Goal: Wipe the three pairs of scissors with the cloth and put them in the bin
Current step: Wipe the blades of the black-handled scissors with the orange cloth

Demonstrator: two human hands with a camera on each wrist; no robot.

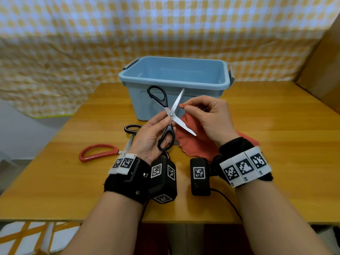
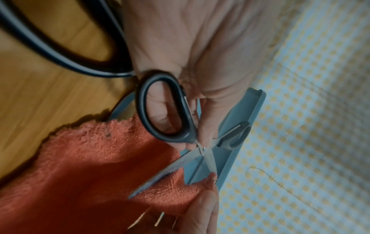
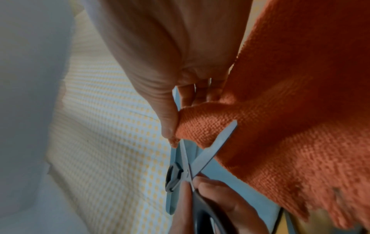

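Fingers and thumb of the left hand (image 1: 150, 137) are closed on the black-handled scissors (image 1: 171, 115) just at the pivot, with the lower handle loop lying against the palm. These scissors are held up off the table (image 1: 257, 190), blades spread wide in an X: one bright blade points up and away, the other down to the right, and the upper black loop stands in front of the bin's near wall. The right hand (image 1: 207, 118) pinches a fold of the orange-red cloth (image 1: 195, 144) between thumb and fingertips, right at the upward blade; in the right wrist view the cloth wraps over the fingertip and touches that blade. The rest of the cloth hangs down to the table beneath both hands, behind the lower blade.

Left of the left wrist, on the table, lie the red-handled scissors (image 1: 97, 152), and just beyond them a pair with a dark, pale-edged handle (image 1: 132, 128); the wrist and its band cover much of both pairs' blades. Farther back stands the light blue bin (image 1: 174, 78), open-topped. Behind it hangs a yellow and white checked sheet (image 1: 165, 30), and a brown cardboard panel (image 1: 320, 67) stands at the far right.
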